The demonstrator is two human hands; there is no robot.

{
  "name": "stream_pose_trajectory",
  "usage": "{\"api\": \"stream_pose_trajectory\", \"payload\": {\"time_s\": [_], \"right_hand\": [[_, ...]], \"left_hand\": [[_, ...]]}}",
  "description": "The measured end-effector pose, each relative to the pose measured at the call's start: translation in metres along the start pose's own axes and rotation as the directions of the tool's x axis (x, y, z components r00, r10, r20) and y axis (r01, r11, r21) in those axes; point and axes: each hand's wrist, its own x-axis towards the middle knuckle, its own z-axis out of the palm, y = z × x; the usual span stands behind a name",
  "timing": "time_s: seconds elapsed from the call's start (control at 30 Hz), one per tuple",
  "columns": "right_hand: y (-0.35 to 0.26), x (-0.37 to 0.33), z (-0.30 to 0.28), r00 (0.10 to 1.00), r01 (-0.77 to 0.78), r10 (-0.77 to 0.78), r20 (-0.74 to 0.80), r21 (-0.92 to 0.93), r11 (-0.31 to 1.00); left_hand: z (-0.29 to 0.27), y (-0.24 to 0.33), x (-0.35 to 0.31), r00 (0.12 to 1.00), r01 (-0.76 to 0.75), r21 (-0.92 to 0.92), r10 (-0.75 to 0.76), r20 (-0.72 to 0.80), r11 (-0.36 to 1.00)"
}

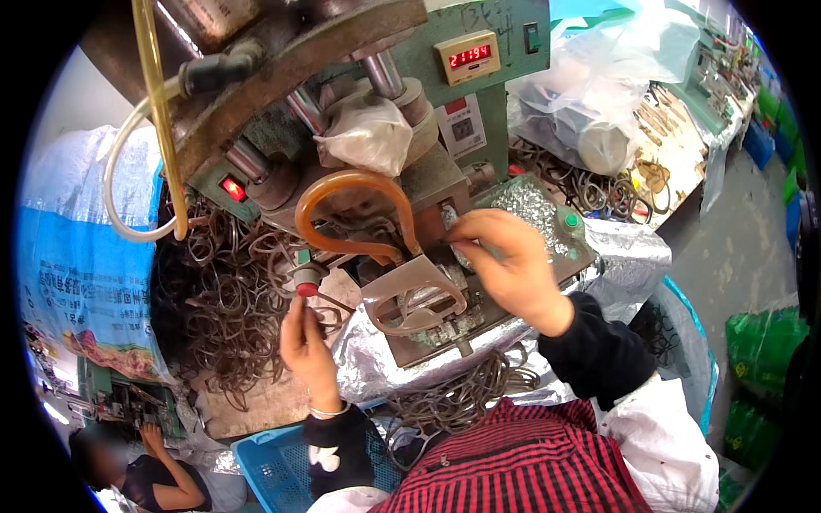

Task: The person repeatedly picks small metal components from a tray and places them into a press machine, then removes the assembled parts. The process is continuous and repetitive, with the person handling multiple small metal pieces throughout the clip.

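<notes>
The left hand (312,357) had its fingertips bunched just below a red button (307,291); I couldn't tell whether they touched it. The right hand (516,267) held thumb and forefinger close together beside the press (438,178), but what they pinched, if anything, I couldn't tell. Between the hands, a grey-brown looped piece (426,322) sat at the press's front, below an amber tube (305,214).

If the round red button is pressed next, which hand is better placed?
Probably the left hand: its fingers are close beside the round red button, while the right hand is farther off, past the curved orange tube.
</notes>
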Motion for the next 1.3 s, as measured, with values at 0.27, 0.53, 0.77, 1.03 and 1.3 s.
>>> {"api": "stream_pose_trajectory", "payload": {"time_s": [0.27, 0.53, 0.77, 1.03, 1.3], "right_hand": [[-0.008, -0.015, 0.029, 0.920, -0.385, 0.377, 0.105, 0.425, 0.820], [-0.030, -0.011, 0.035, 0.945, -0.328, 0.301, 0.130, 0.385, 0.862], [-0.052, -0.016, 0.014, 0.967, -0.215, 0.189, 0.172, 0.150, 0.965], [0.069, -0.045, -0.039, 0.991, -0.132, 0.109, -0.083, -0.805, 0.579], [0.067, -0.018, -0.054, 0.977, -0.097, -0.047, -0.208, -0.629, 0.771]], "left_hand": [[0.004, -0.023, -0.028, 0.981, 0.121, -0.073, -0.131, -0.144, 0.990], [0.036, 0.099, 0.033, 0.856, -0.466, 0.006, 0.453, -0.249, 0.885], [0.018, 0.105, 0.005, 0.736, -0.676, 0.056, 0.670, 0.099, 0.735], [0.058, 0.097, -0.011, 0.538, -0.810, -0.022, 0.758, 0.369, 0.585], [0.057, 0.091, -0.007, 0.479, -0.844, -0.054, 0.797, 0.368, 0.533]]}}
